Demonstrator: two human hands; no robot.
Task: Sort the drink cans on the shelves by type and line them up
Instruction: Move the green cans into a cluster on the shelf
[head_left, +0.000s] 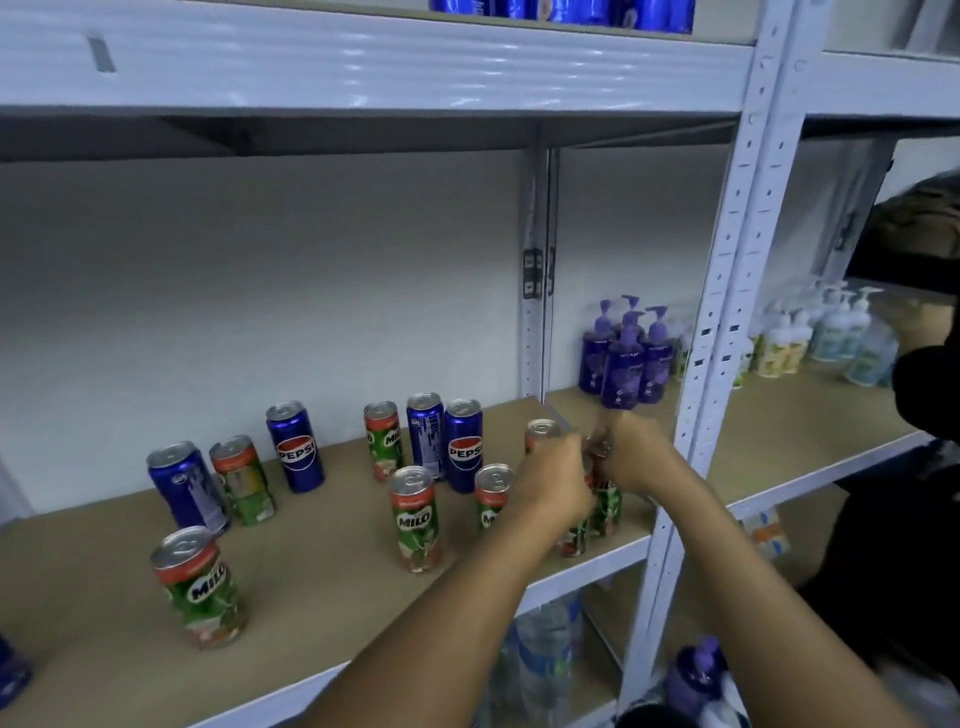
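Blue Pepsi cans (297, 447) and green-and-red Milo cans (414, 518) stand mixed on the brown shelf board (322, 587). My left hand (550, 483) is closed around a Milo can (574, 540) at the shelf's right end. My right hand (631, 454) grips a second Milo can (608, 512) right beside it. Another Milo can (540, 431) stands just behind my left hand. One Milo can (200, 587) stands alone near the front left. Pepsi cans (463, 446) and a Milo can (383, 439) cluster in the middle.
A white shelf post (691, 431) stands right of my hands. Purple pump bottles (623, 358) stand on the neighbouring shelf, pale pump bottles (831, 338) farther right. Blue cans (561, 10) sit on the shelf above. A person in dark clothes (919, 374) stands at the right edge.
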